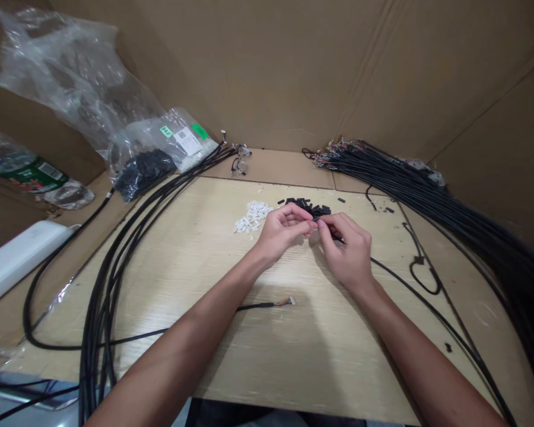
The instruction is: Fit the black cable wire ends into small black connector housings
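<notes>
Near the middle of the board, my left hand [285, 230] and my right hand [347, 244] meet fingertip to fingertip. In my right hand is the end of a black cable [412, 277], which runs off to the lower right. The left thumb and forefinger pinch at the same spot; what lies between them is too small to make out. Right behind the fingers lies a pile of short black tubes [297, 203]. A heap of small white connector housings [253, 214] is just left of it. Below the hands rests another cable end with a white connector [292, 300] on coloured wires.
Black cables [115, 261] curve down the left side; a thick cable bundle [409, 178] with bare wire ends fills the right. Plastic bags [146, 172], a bottle [40, 175], a white power bank-like box [22, 255] and glasses [239, 166] lie around. Cardboard walls [258, 71] enclose the board.
</notes>
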Action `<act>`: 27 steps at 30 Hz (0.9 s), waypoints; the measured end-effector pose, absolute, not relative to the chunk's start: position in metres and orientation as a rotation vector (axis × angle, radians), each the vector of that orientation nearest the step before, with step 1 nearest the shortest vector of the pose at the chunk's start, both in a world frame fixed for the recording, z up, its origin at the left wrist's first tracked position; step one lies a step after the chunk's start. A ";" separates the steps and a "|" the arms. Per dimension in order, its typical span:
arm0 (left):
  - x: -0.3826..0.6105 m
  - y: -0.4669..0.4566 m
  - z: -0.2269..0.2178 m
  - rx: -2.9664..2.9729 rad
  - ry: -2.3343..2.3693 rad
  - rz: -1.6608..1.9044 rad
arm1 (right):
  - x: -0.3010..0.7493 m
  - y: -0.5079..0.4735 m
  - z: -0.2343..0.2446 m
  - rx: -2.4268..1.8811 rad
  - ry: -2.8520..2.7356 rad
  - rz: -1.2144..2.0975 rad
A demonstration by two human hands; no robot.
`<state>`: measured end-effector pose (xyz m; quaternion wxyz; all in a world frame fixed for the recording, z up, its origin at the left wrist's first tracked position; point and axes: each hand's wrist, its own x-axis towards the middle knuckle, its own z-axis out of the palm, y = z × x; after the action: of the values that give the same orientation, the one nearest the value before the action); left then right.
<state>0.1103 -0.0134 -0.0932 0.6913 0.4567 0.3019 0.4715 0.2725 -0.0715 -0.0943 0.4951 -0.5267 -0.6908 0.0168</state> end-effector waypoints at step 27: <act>0.111 -0.010 -0.101 1.071 0.711 1.049 | 0.275 -0.072 -0.090 -1.261 -1.666 -0.017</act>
<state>0.1107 -0.0104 -0.1010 0.6752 0.4760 0.3160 0.4666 0.2754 -0.0720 -0.0899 0.5021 -0.5219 -0.6896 -0.0072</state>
